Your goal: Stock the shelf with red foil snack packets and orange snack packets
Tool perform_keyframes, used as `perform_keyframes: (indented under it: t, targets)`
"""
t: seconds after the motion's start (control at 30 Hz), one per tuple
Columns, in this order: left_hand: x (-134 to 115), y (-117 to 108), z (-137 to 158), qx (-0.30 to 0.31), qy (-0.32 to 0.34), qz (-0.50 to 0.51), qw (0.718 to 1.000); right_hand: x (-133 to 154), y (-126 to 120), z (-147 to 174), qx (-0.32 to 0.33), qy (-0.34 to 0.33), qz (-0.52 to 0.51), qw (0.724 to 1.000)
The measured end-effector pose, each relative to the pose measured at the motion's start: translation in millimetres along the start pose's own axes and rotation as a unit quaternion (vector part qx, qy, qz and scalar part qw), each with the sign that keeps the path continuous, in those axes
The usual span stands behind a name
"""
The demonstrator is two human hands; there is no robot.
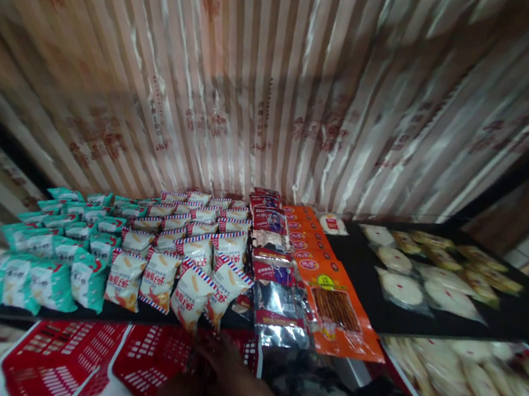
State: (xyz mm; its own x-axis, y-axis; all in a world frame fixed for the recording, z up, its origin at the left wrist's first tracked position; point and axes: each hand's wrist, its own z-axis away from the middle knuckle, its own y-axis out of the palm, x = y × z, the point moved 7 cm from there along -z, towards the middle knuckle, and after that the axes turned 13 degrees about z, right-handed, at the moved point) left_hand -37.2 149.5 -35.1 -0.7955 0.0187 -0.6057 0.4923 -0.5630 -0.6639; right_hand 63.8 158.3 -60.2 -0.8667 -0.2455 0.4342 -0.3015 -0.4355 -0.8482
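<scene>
My right hand [226,363] is over a red basket [151,352], just below the front snack bags. Dim as it is, its fingers look stretched out, and I make out nothing held in them. Low over the same basket, my left hand [178,395] is in deep shadow with its fingers hidden. Closest above the hands are white snack bags [192,294] with red and blue striped edges, in rows on a black shelf. Silver and purple packets [276,297] lie to their right. The basket's contents are too dark to tell.
Teal snack bags [50,284] fill the shelf's left side. Orange packs [339,310] lie right of centre, with round white packages [401,286] and yellow packets [482,283] farther right. Another red basket [54,368] stands at left. Below right, a container holds pale packages [438,358]. Striped sheeting [225,83] hangs behind.
</scene>
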Motion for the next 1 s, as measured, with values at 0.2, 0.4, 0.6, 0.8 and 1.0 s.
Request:
perform_keyframes:
  t: [0.2,0.4,0.6,0.8,1.0]
  targets:
    - [-43,-62,48,-0.006,0.139,-0.038,0.990,47,-59,35,-0.054,-0.070,-0.020,0.996]
    - [-64,-141,70,-0.152,0.190,0.162,0.956,50,-101,72,-0.097,-0.048,-0.227,0.968]
    - [-73,-160,63,-0.265,0.172,0.340,0.886,25,-140,97,-0.163,-0.006,-0.380,0.910]
    - [-95,-113,51,-0.264,0.176,0.354,0.880,-21,-152,116,-0.249,0.081,-0.425,0.867]
    - [-148,-71,56,-0.223,0.231,0.329,0.888,-38,-163,136,-0.312,0.124,-0.412,0.847]
